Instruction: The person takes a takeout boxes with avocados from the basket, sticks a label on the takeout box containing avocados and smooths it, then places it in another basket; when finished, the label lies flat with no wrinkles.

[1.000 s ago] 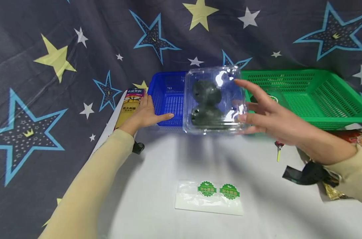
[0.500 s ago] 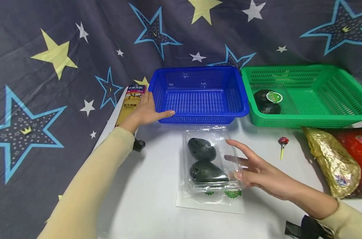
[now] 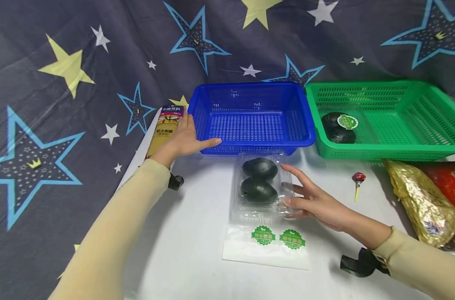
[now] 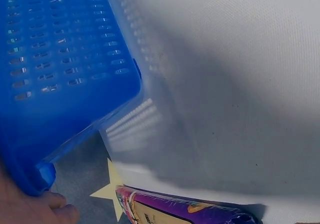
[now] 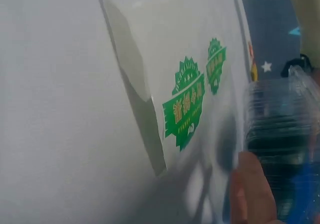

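Clear plastic box (image 3: 258, 209), two dark fruits (image 3: 259, 189) inside

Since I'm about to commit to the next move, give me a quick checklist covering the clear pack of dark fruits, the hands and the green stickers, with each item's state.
1. Right hand on the clear pack: ok, fingers and thumb grip its right side.
2. Dark fruits inside: ok, two show through the plastic.
3. Green stickers within view: ok, two on the white sheet, neither covered by the pack.
4. Sticker already on this pack: not ok, none shows.
5. Left hand away from the pack: ok, it is at the left end of the blue basket.
6. Pack resting flat on the table: cannot tell.
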{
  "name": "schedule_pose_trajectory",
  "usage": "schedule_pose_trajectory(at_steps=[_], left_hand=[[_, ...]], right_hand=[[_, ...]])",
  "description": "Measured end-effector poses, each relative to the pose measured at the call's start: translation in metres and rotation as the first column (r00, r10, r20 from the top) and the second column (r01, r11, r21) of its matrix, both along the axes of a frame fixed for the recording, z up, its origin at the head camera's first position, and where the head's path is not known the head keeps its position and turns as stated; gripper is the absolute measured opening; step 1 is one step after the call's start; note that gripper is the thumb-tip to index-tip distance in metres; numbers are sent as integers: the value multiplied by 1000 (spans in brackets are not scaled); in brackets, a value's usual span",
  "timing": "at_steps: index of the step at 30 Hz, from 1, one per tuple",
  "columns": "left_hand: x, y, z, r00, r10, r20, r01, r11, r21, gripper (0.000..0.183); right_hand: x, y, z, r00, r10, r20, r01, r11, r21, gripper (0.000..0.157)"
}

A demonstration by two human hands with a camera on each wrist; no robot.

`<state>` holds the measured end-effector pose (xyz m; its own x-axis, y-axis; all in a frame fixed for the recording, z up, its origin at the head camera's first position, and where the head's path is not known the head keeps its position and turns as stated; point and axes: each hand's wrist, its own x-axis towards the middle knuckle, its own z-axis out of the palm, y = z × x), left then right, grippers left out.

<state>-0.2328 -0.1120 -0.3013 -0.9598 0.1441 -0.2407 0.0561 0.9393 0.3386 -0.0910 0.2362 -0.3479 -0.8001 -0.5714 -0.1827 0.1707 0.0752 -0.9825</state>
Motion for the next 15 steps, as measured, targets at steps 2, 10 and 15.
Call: schedule_pose_trajectory(at_steps=[2,10,15], left_hand=[[1,0,-1,1000,0,2,0,1000,-1,136],[0,1,-1,1000,-7,-9,7,1000,-5,134],[0,1,-3,1000,-4,-11,4,1000,-9,135]], right_hand=[[-2,-1,-3,1000,2,-16,-2,999,34,79],[-7,2,-4,989,63,-135,-38,983,181,83],[-6,1,-2,978,82,-194,-33,970,241,88]])
